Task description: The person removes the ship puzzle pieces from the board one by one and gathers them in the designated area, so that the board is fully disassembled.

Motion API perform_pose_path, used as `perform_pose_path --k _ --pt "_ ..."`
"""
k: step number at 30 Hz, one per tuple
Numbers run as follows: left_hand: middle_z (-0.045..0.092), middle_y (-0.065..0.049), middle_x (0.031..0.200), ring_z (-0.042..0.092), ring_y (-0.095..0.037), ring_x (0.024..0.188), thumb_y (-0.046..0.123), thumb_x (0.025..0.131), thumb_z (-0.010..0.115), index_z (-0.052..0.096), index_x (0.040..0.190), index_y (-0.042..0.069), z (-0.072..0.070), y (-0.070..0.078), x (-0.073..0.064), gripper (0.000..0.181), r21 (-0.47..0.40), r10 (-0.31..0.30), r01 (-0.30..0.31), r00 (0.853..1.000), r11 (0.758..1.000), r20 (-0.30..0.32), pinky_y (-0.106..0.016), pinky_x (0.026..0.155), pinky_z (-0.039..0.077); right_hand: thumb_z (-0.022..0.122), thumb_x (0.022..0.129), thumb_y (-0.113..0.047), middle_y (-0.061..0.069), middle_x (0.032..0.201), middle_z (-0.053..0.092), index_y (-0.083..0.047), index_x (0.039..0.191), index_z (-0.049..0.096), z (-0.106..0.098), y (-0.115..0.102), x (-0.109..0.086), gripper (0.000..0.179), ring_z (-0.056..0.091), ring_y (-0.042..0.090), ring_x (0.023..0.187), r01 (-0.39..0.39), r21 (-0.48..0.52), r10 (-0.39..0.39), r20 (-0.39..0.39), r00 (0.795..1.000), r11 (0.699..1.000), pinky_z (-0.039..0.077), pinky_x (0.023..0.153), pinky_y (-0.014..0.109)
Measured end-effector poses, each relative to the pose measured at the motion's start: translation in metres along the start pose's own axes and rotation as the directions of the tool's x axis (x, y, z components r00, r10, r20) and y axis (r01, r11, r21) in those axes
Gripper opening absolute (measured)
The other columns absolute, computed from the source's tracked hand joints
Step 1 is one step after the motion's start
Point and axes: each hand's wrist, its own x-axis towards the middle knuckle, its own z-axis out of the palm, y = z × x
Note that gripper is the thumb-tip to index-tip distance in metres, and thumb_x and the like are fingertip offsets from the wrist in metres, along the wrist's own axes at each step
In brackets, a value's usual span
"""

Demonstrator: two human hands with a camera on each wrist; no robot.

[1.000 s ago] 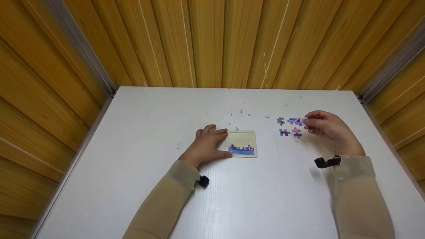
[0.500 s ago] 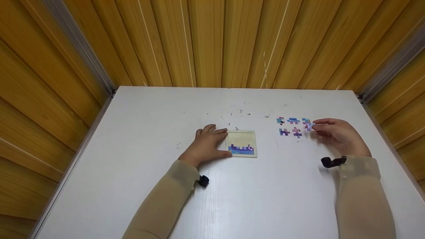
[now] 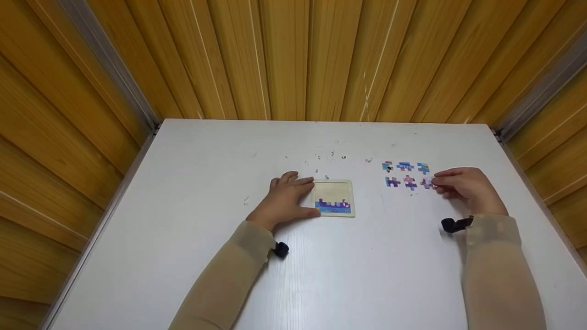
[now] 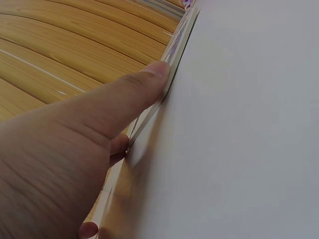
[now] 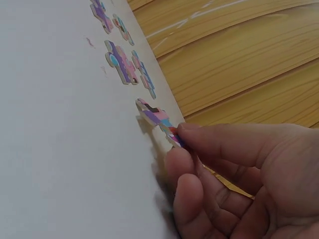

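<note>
My left hand (image 3: 285, 200) rests at the left side of a small square puzzle tray (image 3: 353, 195), with spread fingers. Its thumb touches the lower left corner and a finger the upper left one. In the left wrist view the thumb (image 4: 124, 97) lies against the tray's edge. Purple and blue pieces (image 3: 334, 206) fill the tray's lower part; its pale base shows above. My right hand (image 3: 467, 185) pinches a pink and purple puzzle piece (image 3: 427, 183) between thumb and fingers. In the right wrist view this piece (image 5: 157, 118) is tilted off the table, partly covered by the fingertips.
Several loose puzzle pieces lie in two rows left of my right hand, among them a blue one (image 3: 405, 166) and a pink one (image 3: 410, 182). Small dark marks (image 3: 332, 154) speckle the white table (image 3: 220, 156). A wood-patterned wall (image 3: 293, 59) rises behind.
My right hand has drawn its piece back from the upper row, out to the right, then toward the right end of the lower row. The left hand and tray stay put.
</note>
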Motion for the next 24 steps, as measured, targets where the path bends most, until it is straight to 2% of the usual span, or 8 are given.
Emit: perform_pose_path --k 4,8,18,24 --pt "0.049 0.009 0.18 0.024 -0.03 0.176 0.072 0.092 0.084 0.055 0.17 0.022 0.0 0.001 0.0 0.097 0.001 0.007 -0.007 1.0 1.0 -0.002 -0.06 0.138 0.023 0.075 0.111 -0.032 -0.012 0.098 0.079 0.0 0.154 0.063 0.001 0.001 0.002 0.055 0.074 0.011 0.091 0.014 -0.083 -0.016 -0.026 1.0 0.996 0.065 0.087 0.022" --pt "0.049 0.009 0.18 0.024 -0.03 0.176 0.072 0.092 0.084 0.055 0.17 0.023 -0.001 0.002 -0.001 0.097 0.008 0.005 -0.005 1.0 1.0 0.0 -0.06 0.138 0.023 0.074 0.112 -0.036 -0.009 0.106 0.078 -0.001 0.154 0.064 0.003 0.001 0.0 0.055 0.072 0.015 0.097 0.036 -0.137 -0.042 -0.042 0.998 0.99 0.064 0.089 0.023" --pt "0.049 0.009 0.179 0.026 -0.03 0.175 0.071 0.092 0.084 0.055 0.17 0.023 -0.002 0.003 0.0 0.095 0.029 0.004 -0.004 1.0 1.0 -0.004 -0.061 0.137 0.025 0.072 0.111 -0.044 0.003 0.128 0.07 -0.005 0.156 0.061 0.011 -0.011 -0.005 0.061 0.064 0.021 0.11 0.047 -0.16 -0.066 -0.118 0.991 0.986 0.06 0.09 0.024" --pt "0.049 0.01 0.179 0.025 -0.03 0.176 0.07 0.092 0.085 0.054 0.17 0.025 0.0 0.004 0.0 0.096 0.016 -0.011 0.011 1.0 1.0 -0.003 -0.06 0.138 0.024 0.064 0.115 -0.046 0.014 0.145 0.065 -0.007 0.156 0.062 0.028 -0.028 -0.007 0.056 0.061 0.026 0.118 0.074 -0.169 -0.098 -0.139 0.985 0.983 0.059 0.093 0.024"
